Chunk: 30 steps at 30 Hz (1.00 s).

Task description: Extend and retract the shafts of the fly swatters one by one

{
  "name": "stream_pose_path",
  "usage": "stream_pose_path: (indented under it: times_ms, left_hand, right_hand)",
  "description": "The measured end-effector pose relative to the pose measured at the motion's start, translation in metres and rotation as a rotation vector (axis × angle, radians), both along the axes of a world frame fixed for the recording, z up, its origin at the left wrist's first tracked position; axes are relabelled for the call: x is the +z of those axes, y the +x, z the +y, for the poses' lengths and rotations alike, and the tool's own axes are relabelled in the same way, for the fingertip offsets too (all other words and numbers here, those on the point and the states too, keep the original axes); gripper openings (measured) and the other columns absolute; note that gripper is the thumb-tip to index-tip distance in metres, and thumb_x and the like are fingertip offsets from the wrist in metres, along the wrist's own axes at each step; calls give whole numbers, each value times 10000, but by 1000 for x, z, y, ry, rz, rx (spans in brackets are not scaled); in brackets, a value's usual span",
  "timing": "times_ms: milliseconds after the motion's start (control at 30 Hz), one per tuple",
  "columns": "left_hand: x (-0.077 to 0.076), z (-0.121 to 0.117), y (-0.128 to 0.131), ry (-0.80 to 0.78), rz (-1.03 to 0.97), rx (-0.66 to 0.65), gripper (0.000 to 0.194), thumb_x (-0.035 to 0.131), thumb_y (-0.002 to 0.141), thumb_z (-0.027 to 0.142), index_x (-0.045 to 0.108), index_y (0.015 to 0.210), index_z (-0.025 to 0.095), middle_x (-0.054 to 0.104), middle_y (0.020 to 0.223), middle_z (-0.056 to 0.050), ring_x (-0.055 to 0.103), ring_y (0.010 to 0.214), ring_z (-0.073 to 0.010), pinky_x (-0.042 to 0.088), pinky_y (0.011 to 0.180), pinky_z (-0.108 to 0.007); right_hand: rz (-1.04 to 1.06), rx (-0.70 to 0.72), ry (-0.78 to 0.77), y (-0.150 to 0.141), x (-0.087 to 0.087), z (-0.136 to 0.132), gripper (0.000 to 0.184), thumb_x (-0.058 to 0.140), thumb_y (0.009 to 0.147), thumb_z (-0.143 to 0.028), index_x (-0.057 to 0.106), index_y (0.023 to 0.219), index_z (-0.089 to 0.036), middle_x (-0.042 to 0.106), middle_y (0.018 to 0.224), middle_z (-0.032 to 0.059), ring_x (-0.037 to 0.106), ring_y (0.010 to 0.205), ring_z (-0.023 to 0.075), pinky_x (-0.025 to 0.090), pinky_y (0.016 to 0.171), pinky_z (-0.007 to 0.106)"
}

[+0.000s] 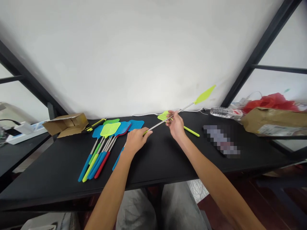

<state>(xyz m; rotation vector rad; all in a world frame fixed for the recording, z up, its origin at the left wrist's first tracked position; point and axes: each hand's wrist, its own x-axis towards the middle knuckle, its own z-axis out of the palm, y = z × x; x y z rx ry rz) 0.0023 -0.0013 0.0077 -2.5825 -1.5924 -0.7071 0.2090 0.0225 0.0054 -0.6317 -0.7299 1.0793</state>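
Note:
A yellow-green fly swatter (204,95) with a metal telescopic rod is held slantwise above the table, its head up to the right. My left hand (136,139) is closed around its handle, which is mostly hidden. Farther up, my right hand (176,124) has its fingers closed on the metal rod. Behind the right hand lies another yellow-green swatter, its handle (192,131) pointing right. A pile of blue, green, yellow-green and red fly swatters (110,128) rests left of my left hand. One blue swatter (136,125) lies partly beneath my left arm.
On the black table (158,163), an open cardboard box (67,124) and a power strip (28,131) stand left. A pixelated object (220,140), a plastic bottle (225,112) and a brown package (275,123) are on the right. A white wall rises behind.

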Motion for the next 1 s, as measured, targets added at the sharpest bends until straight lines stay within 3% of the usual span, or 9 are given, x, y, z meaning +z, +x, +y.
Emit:
stream_pose_path:
  times_ms: [100, 200, 533, 667, 800, 867, 1000]
  left_hand:
    - [0, 0, -3, -5, 20, -27, 436, 362, 986, 531, 702, 970, 258, 705, 769, -34, 642, 751, -199, 286, 597, -263]
    - [-2, 0, -2, -16, 14, -50, 451, 328, 998, 513, 692, 963, 250, 691, 755, -37, 628, 731, -194, 269, 595, -264]
    - [-3, -5, 12, -52, -132, -94, 442, 302, 1012, 486, 654, 934, 231, 641, 708, -21, 561, 628, -158, 287, 606, -251]
    - [-3, -4, 11, -60, -161, -97, 437, 314, 1007, 492, 645, 901, 227, 621, 684, -8, 539, 601, -147, 281, 593, -247]
    - [-3, -3, 10, -53, -174, -83, 456, 310, 1004, 503, 637, 859, 220, 612, 667, -9, 540, 607, -150, 279, 592, -249]
    - [-3, -3, 10, -61, -161, -80, 461, 317, 998, 512, 636, 838, 219, 603, 652, -10, 546, 616, -157, 278, 590, -251]
    - [-4, -4, 10, -100, -159, -125, 453, 317, 998, 500, 636, 831, 223, 619, 663, -12, 562, 630, -163, 296, 603, -251]
  right_hand:
    - [77, -89, -24, 14, 4, 2, 414, 648, 796, -626, 634, 844, -216, 582, 716, -10, 453, 520, 79, 362, 451, 217]
    - [63, -81, -25, 15, 2, 1, 428, 652, 792, -633, 566, 761, -215, 577, 686, -12, 459, 520, 84, 361, 453, 215]
    - [-222, 231, 22, -31, -12, -16, 435, 592, 828, -642, 596, 771, -211, 699, 840, 48, 538, 615, 119, 397, 488, 226]
    - [-236, 270, 9, -30, -8, -16, 386, 623, 827, -595, 660, 853, -211, 701, 878, 52, 547, 647, 123, 399, 494, 224]
    - [-32, 135, -20, -5, 1, -6, 406, 662, 789, -597, 678, 1009, -256, 685, 903, 22, 546, 643, 113, 416, 508, 227]
    - [104, 44, -33, 11, 4, -1, 407, 631, 801, -623, 675, 999, -270, 673, 923, 12, 546, 645, 108, 432, 521, 232]
    - [207, 1, -76, 30, 4, 3, 349, 651, 808, -593, 661, 911, -259, 659, 910, 13, 541, 651, 114, 458, 535, 243]
